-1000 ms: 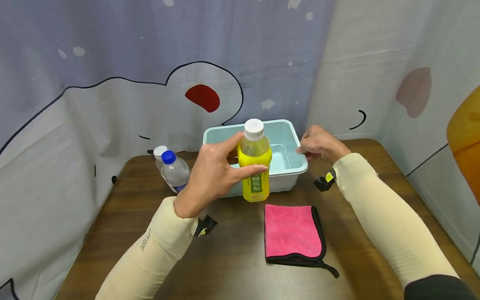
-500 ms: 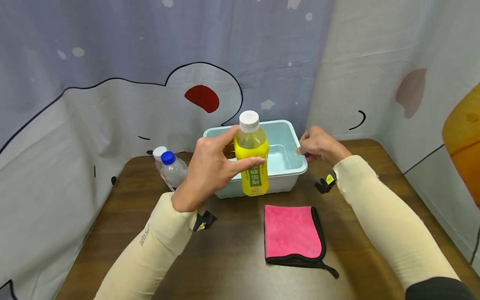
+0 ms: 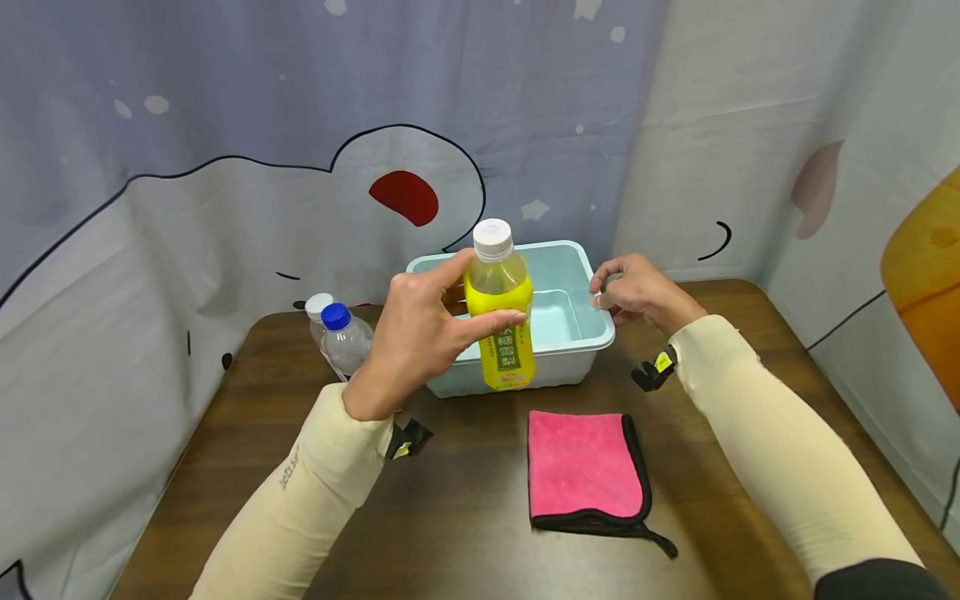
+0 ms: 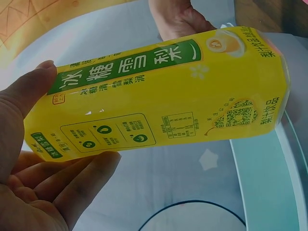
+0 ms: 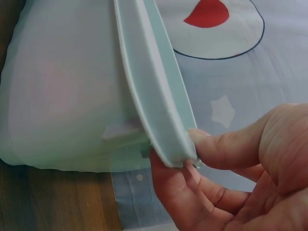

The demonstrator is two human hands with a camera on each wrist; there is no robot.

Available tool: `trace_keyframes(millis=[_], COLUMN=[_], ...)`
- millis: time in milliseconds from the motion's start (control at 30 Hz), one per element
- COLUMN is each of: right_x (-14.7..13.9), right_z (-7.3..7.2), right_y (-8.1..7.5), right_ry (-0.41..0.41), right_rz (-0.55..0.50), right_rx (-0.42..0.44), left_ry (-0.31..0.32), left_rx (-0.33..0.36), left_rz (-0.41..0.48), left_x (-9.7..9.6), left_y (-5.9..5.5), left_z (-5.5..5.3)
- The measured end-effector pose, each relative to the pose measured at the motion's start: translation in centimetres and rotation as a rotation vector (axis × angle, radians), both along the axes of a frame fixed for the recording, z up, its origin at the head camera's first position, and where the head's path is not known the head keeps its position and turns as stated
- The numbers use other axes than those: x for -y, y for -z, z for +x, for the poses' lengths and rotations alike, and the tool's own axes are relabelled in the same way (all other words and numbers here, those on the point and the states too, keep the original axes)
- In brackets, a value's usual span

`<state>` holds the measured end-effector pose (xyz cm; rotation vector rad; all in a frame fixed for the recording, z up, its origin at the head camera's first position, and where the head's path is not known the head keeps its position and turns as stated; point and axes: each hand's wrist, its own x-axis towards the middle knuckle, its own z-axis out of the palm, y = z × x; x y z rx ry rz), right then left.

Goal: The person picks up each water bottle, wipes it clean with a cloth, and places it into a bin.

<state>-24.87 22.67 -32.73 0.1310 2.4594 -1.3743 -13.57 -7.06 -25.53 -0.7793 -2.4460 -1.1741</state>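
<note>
"What did you make out of the edges?"

"In the head view, a printed curtain (image 3: 225,92) hung at twelve. The worktop (image 3: 442,517) lost its near edge below the frame. The pale blue basin (image 3: 562,317), our dial's centre, had its near left corner hidden."

"Any room around it?"

"A narrow strip of wood parted it from the folded pink cloth (image 3: 585,464) at five."

"And the hands?"

"The left hand (image 3: 423,333), at eight, had its grip closed around a yellow-labelled bottle (image 3: 504,292). The right hand (image 3: 637,289), at three, pinched the basin's rim."

"Where was that bottle?"

"Cap up, across the near rim towards six; whether over or before it, I couldn't tell."

"Anything smaller?"

"At nine, a blue-capped bottle (image 3: 347,343) partly covered a white-capped one (image 3: 319,304)."
</note>
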Motion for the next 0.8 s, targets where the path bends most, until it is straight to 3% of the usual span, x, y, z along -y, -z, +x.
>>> trace_keyframes(millis=[800], right_x=[-0.61], right_z=[-0.18], right_y=[-0.07], right_ry=[-0.004], right_rz=[-0.013], right_rx=[0.025], left_ry=[-0.007], left_rx=[-0.021], left_rz=[0.018], left_x=[-0.12], left_y=[-0.14], left_z=[-0.56])
